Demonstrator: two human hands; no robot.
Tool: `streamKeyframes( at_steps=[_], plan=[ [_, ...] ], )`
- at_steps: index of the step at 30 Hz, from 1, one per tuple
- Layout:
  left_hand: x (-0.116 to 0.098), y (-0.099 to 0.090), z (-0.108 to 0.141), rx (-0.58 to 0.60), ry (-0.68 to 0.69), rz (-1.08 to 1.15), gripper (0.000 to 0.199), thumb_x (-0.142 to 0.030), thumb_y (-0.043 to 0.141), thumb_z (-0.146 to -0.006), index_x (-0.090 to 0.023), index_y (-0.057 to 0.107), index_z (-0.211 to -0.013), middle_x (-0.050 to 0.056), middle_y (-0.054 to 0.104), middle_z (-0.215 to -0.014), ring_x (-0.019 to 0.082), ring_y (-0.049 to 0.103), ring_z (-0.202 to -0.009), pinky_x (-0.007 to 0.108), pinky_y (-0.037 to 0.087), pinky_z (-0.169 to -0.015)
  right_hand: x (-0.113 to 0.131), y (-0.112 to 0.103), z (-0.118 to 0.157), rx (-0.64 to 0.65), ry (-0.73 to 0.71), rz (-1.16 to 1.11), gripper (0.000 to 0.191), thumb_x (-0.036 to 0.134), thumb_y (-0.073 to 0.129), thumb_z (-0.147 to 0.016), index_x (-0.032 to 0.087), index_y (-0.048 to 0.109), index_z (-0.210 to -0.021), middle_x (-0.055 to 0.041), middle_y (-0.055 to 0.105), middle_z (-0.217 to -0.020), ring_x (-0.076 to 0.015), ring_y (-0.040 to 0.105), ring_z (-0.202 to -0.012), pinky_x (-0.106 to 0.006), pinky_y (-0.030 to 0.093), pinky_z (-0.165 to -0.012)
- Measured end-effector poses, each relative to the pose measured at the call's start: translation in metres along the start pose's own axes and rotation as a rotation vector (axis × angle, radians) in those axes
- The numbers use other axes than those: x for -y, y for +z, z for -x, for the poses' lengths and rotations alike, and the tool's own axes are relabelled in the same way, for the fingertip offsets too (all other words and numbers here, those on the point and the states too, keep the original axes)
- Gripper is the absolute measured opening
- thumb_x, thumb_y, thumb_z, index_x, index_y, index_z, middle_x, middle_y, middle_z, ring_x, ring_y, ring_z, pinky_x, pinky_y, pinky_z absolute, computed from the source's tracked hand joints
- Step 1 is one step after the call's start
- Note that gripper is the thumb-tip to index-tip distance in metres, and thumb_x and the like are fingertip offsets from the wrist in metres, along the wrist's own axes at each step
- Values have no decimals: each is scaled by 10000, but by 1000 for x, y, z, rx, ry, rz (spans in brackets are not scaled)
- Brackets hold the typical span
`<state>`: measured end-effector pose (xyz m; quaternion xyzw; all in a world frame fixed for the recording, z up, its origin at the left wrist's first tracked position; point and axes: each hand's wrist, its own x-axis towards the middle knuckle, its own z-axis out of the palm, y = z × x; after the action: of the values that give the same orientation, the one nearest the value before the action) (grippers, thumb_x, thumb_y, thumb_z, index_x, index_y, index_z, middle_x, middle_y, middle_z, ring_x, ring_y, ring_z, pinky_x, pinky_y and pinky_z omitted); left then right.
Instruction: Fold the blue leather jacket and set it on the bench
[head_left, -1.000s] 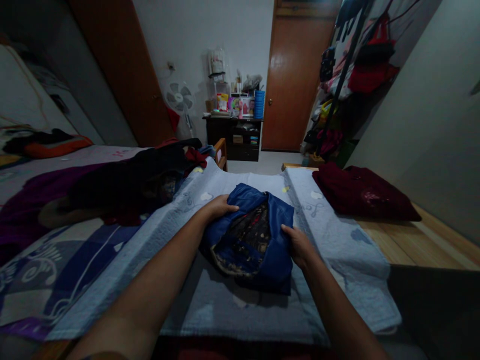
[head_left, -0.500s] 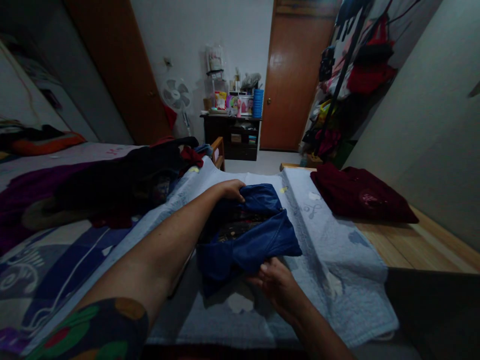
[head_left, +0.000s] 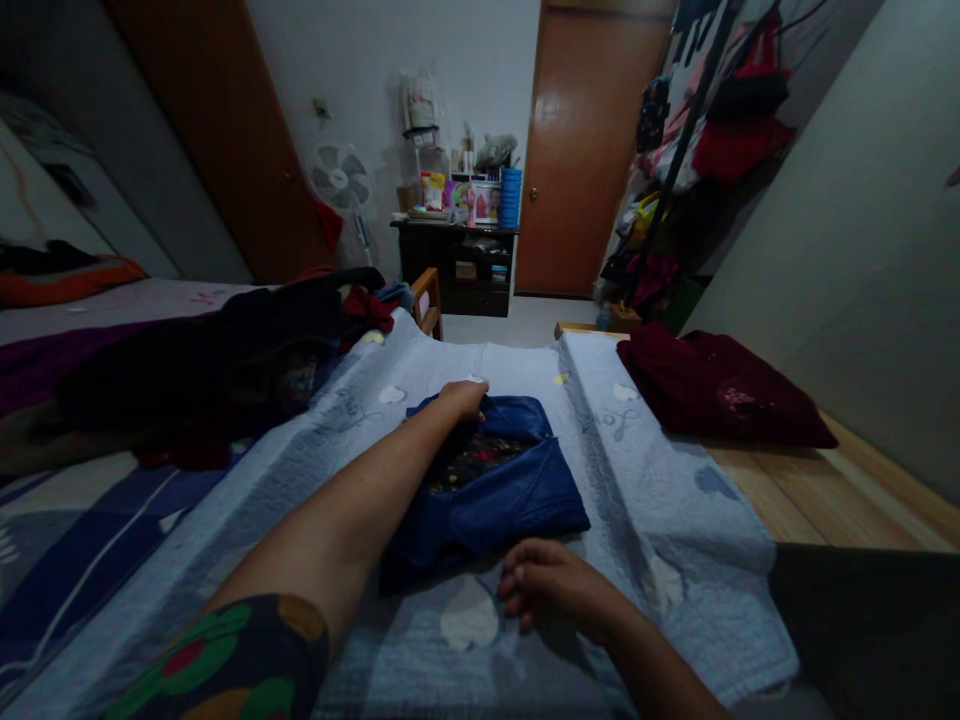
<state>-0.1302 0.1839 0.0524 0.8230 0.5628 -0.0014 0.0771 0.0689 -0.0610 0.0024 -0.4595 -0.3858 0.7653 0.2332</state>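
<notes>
A dark blue jacket (head_left: 495, 505) with a slight sheen lies folded on the light blue quilted blanket (head_left: 600, 600). Its dark patterned lining (head_left: 480, 462) shows through the gap in the middle. My left hand (head_left: 465, 400) is closed on the jacket's far edge, with my forearm crossing over its left side. Just off the near edge, my right hand (head_left: 551, 582) hovers over the blanket, fingers loosely bent and holding nothing.
On the right, a folded maroon garment (head_left: 720, 390) rests on a wooden board (head_left: 795, 490). Dark clothes (head_left: 202, 350) are heaped on the left. Further back stand a fan (head_left: 340, 180), a dark cabinet (head_left: 454, 265) and a wooden door (head_left: 592, 160).
The jacket has come down flatter on the blanket. My right hand has let go of its near edge and drawn slightly toward me. My left hand has lowered with the far edge.
</notes>
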Motion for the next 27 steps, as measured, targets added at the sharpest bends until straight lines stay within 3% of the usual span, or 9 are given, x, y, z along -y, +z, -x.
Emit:
streamKeyframes(
  at_steps=[3, 5, 10, 13, 16, 19, 22, 27],
  plan=[
    [-2, 3, 10, -107, -5, -46, 784, -296, 811, -655, -220, 467, -1355, 167, 540, -1351, 355, 464, -1262, 504, 285, -1057, 22, -16, 10, 18, -61, 142, 256, 367, 645, -703, 153, 574, -825, -57, 672, -781, -159, 629, -630, -266, 461, -530],
    [-2, 1, 19, -187, 18, -59, 777, -302, 787, -693, -230, 431, -1379, 154, 501, -1391, 337, 410, -1310, 512, 228, -1093, 38, -26, 12, -34, -143, 164, 254, 388, 638, -728, 165, 567, -828, -42, 673, -785, -145, 622, -636, -246, 452, -526],
    [6, -11, 55, -393, 55, 55, 531, -281, 711, -761, -195, 547, -1259, 129, 544, -1318, 299, 476, -1239, 437, 351, -1045, 69, -46, -11, -309, -372, 326, 200, 373, 609, -735, 202, 565, -829, -7, 648, -776, -147, 600, -674, -253, 449, -567],
    [11, -15, 89, -457, 81, 209, 293, -260, 648, -796, -172, 634, -1075, 109, 596, -1182, 264, 538, -1139, 395, 409, -1006, 77, -54, -39, -552, -630, 636, 156, 327, 556, -769, 206, 637, -825, -40, 657, -866, -196, 609, -848, -347, 475, -794],
    [10, -8, 132, -503, 100, 348, 154, -254, 585, -827, -187, 648, -950, 84, 609, -1107, 242, 554, -1098, 401, 419, -1003, 84, -57, -66, -750, -778, 865, 167, 278, 567, -786, 206, 679, -886, -84, 646, -1045, -239, 565, -1055, -413, 387, -986],
    [4, 9, 174, -468, 39, 485, 130, -292, 567, -838, -206, 644, -897, 73, 606, -1107, 235, 555, -1107, 399, 422, -1008, 92, -60, -87, -815, -671, 994, 191, 285, 600, -811, 207, 698, -956, -105, 624, -1134, -257, 531, -1130, -413, 357, -1016],
    [-4, 31, 206, -408, -77, 536, 135, -328, 582, -834, -224, 652, -886, 71, 603, -1124, 243, 547, -1129, 399, 412, -1024, 101, -65, -102, -792, -506, 1043, 176, 312, 628, -823, 215, 704, -949, -102, 631, -1144, -260, 521, -1150, -383, 360, -1009],
    [-13, 60, 229, -514, -284, 556, 290, -353, 612, -811, -236, 628, -1075, 97, 492, -1305, 288, 412, -1296, 464, 305, -1122, 110, -76, -113, -761, -403, 975, 158, 324, 666, -778, 200, 675, -876, -69, 671, -1014, -230, 575, -1062, -318, 418, -934]
  ],
)
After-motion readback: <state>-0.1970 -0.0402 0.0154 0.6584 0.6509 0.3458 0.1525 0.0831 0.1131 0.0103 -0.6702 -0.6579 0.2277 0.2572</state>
